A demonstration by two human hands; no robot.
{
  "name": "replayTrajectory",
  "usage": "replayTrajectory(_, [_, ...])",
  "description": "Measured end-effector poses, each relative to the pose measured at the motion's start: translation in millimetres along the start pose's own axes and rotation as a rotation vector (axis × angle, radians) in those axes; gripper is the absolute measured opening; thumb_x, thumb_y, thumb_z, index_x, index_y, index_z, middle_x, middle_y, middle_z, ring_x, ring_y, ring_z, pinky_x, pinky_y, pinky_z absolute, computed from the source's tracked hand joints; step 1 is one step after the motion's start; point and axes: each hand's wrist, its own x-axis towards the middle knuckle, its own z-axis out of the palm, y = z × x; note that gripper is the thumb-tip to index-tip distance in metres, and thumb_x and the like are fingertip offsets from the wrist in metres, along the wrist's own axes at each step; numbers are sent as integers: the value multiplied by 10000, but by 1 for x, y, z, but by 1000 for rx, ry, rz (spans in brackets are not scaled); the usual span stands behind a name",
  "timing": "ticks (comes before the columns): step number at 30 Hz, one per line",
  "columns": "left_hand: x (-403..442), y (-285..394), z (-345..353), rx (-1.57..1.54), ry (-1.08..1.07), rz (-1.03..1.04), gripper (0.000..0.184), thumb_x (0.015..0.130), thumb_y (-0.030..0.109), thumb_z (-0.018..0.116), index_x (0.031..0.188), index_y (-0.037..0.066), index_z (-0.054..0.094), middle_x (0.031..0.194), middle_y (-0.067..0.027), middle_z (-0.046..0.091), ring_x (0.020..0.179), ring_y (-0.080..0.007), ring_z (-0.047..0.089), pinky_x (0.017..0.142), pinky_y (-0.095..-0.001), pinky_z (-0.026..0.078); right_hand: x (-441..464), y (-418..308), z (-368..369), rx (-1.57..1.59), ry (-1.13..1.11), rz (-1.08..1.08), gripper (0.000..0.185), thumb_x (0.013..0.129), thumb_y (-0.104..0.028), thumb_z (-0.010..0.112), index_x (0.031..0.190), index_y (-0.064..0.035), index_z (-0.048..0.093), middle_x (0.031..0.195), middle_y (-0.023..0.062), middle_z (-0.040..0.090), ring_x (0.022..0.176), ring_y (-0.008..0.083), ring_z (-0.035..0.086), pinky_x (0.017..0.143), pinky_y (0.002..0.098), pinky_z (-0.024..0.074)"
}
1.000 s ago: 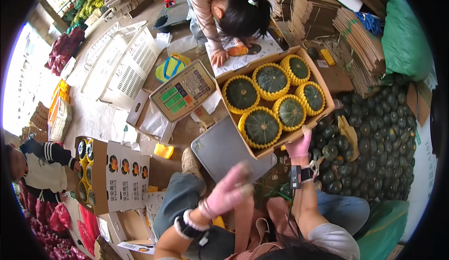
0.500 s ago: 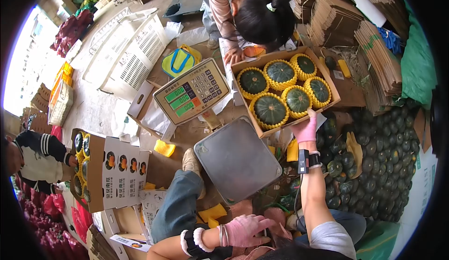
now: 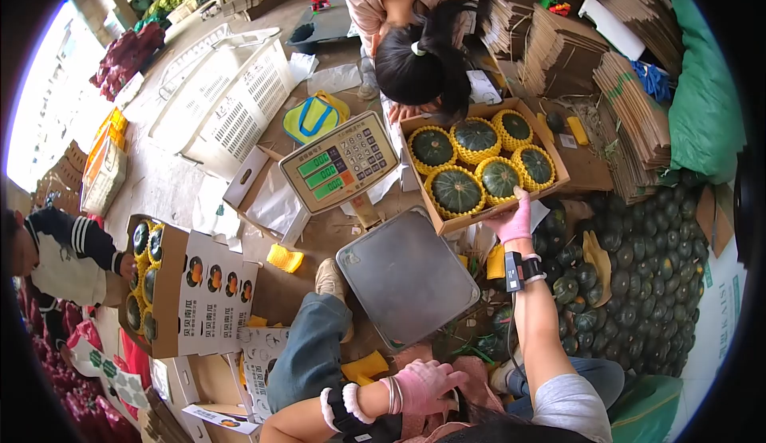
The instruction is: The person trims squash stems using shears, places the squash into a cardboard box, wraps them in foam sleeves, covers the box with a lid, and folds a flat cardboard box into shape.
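Note:
My right hand (image 3: 511, 221), in a pink glove, grips the near edge of an open cardboard box (image 3: 440, 224), its thumb over the rim. Inside sit several dark green pumpkins (image 3: 456, 190), each in a yellow foam net (image 3: 432, 196). The box lies just beyond the bare metal plate (image 3: 407, 275) of a scale. My left hand (image 3: 431, 385), also gloved in pink, rests low by my lap near some pink cloth, holding nothing visible, its fingers loosely spread.
Behind the box a co-worker (image 3: 415, 52) bends down. The scale's display (image 3: 339, 162) stands left of it. A heap of pumpkins (image 3: 638, 283) covers the right side. At left, another person (image 3: 72, 255) touches a packed box (image 3: 209, 295). A white crate (image 3: 227, 100) and flattened cardboard (image 3: 558, 52) lie farther back.
The co-worker behind the box has bent lower and shifted left. The view has moved slightly. My right hand stays on the box, which sits a little differently; my left hand has hardly moved.

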Motion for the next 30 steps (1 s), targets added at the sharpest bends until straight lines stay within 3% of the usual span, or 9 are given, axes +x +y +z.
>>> replayTrajectory(3, [-2, 4, 2, 33, -39, -9, 566, 740, 335, 618, 1251, 165, 442, 948, -103, 563, 936, -322, 562, 778, -447, 454, -6, -2, 9, -27, 27, 5, 662, 689, -445, 639, 1225, -101, 459, 1240, 116, 479, 1132, 329, 448, 946, 559, 353])
replayTrajectory(7, [-3, 4, 6, 53, -72, 0, 562, 729, 315, 618, 1243, 174, 441, 991, -101, 555, 945, -320, 558, 778, -445, 452, -8, -4, 8, -48, -2, 13, 652, 699, -449, 613, 1230, -107, 454, 1238, 117, 472, 1128, 330, 444, 928, 569, 363])
replayTrajectory(10, [-5, 8, -5, 59, -113, -13, 476, 782, 350, 586, 1189, 125, 483, 1029, -130, 565, 970, -326, 560, 775, -445, 453, -11, 1, 4, -72, -32, -40, 662, 684, -444, 604, 1241, -123, 446, 1232, 113, 475, 1122, 323, 452, 907, 572, 379])
replayTrajectory(14, [-3, 8, -3, 103, -90, 5, 478, 769, 348, 583, 1186, 131, 497, 1015, -123, 579, 967, -312, 567, 747, -451, 450, -9, 0, 3, -39, -45, -71, 639, 694, -435, 600, 1235, -123, 466, 1252, 96, 471, 1140, 316, 446, 931, 575, 360])
replayTrajectory(15, [-1, 6, 1, 111, -115, -21, 512, 740, 326, 599, 1211, 178, 462, 1014, -100, 555, 955, -303, 559, 775, -438, 443, -7, -1, 1, -48, -35, -54, 638, 696, -435, 602, 1234, -122, 466, 1255, 98, 469, 1144, 318, 441, 934, 578, 354])
replayTrajectory(21, [-5, 6, 0, 114, -60, -26, 456, 749, 362, 583, 1153, 162, 513, 997, -97, 567, 942, -295, 562, 764, -443, 419, -13, -13, 13, -136, -29, -1, 638, 675, -442, 608, 1223, -145, 475, 1285, 89, 453, 1145, 310, 431, 919, 554, 357])
replayTrajectory(24, [-8, 8, -1, 105, -46, -33, 445, 755, 357, 580, 1143, 149, 519, 999, -101, 572, 935, -291, 563, 750, -447, 407, -7, -15, 13, -98, 28, 21, 597, 690, -434, 571, 1212, -156, 490, 1242, 103, 489, 1125, 338, 448, 894, 604, 359])
replayTrajectory(30, [-8, 6, 13, 103, -69, -65, 431, 755, 328, 585, 1137, 138, 525, 1026, -98, 570, 955, -286, 562, 753, -437, 393, -5, -13, 41, -123, 90, 44, 701, 693, -542, 600, 1258, -159, 440, 1305, 120, 411, 1183, 355, 358, 960, 608, 281])
